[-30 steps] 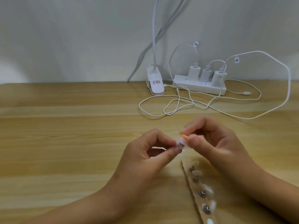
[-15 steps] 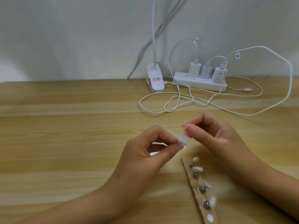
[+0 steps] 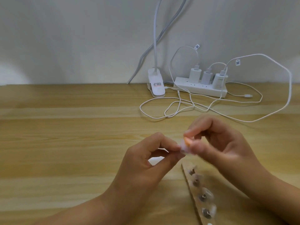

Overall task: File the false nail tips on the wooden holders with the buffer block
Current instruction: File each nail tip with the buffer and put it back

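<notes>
Nearest the viewer, a wooden holder strip [image 3: 198, 206] lies on the tabletop [image 3: 65, 151], running away from the near edge beside the right forearm. Its row of mounted nail tips [image 3: 208, 193] faces up, probably so that each can be taken in turn without searching. Just beyond its far end, both hands are raised above the tabletop. The left hand [image 3: 146, 161] pinches a single pale nail tip [image 3: 183, 149] between thumb and forefinger, the other fingers curled under, and presents it to the right; whether the piece sits on a holder of its own is too blurred to tell. The right hand [image 3: 217, 143], blurred, grips a small orange buffer block [image 3: 187, 141] between thumb and fingertips, against the tip: the filing stroke appears to be in hand. Holding the work in the air plausibly exposes every edge of the tip to the abrasive. Broad bare wood lies to the left of the hands. Farther off, loose white cables [image 3: 178, 109] loop across the tabletop, near but apart from the right hand, and lead to a power strip [image 3: 199, 90] and a lamp clip [image 3: 43, 88] [image 3: 156, 88] at the far edge, against the wall [image 3: 73, 38]; a long forward stroke might reach the nearest loop.
</notes>
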A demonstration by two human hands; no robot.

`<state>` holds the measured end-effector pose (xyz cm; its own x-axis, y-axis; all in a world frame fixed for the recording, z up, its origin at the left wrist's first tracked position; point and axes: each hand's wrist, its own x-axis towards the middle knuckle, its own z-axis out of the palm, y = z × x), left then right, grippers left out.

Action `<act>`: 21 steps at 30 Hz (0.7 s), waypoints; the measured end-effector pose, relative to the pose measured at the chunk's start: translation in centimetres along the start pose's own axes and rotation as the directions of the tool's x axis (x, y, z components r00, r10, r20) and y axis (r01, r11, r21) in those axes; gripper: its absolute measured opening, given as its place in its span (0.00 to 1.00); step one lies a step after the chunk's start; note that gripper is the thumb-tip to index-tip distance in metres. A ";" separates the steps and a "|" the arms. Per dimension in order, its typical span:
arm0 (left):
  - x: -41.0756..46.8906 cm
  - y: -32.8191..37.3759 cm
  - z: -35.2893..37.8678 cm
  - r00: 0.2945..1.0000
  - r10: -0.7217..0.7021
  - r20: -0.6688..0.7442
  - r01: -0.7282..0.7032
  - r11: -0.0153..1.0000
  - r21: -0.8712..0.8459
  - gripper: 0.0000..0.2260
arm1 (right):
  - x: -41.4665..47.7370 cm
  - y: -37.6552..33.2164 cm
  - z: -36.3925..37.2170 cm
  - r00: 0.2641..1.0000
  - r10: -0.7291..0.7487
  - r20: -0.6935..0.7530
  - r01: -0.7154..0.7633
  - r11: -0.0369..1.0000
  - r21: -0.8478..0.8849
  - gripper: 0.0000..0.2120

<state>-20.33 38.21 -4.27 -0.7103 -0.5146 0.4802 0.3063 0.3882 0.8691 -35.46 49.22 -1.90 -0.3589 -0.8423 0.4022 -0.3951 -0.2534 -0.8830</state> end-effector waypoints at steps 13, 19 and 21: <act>0.0 0.0 0.0 1.000 0.029 -0.004 -0.029 0.999 -0.023 0.03 | 0.3 0.0 -0.3 0.995 0.081 -0.054 -0.076 0.994 0.084 0.13; 0.0 0.1 0.0 1.000 0.024 -0.004 -0.024 0.999 -0.026 0.04 | 0.5 0.2 -0.5 0.988 0.152 -0.036 -0.151 0.988 0.032 0.14; 0.0 0.0 0.1 1.000 0.018 -0.001 -0.018 1.000 -0.020 0.03 | 0.5 -0.1 -0.5 0.997 0.064 -0.051 -0.061 0.997 0.056 0.14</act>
<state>-20.38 38.24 -4.22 -0.7040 -0.5085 0.4957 0.3315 0.3820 0.8627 -36.03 49.11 -1.48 -0.4261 -0.8312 0.3571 -0.3246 -0.2280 -0.9180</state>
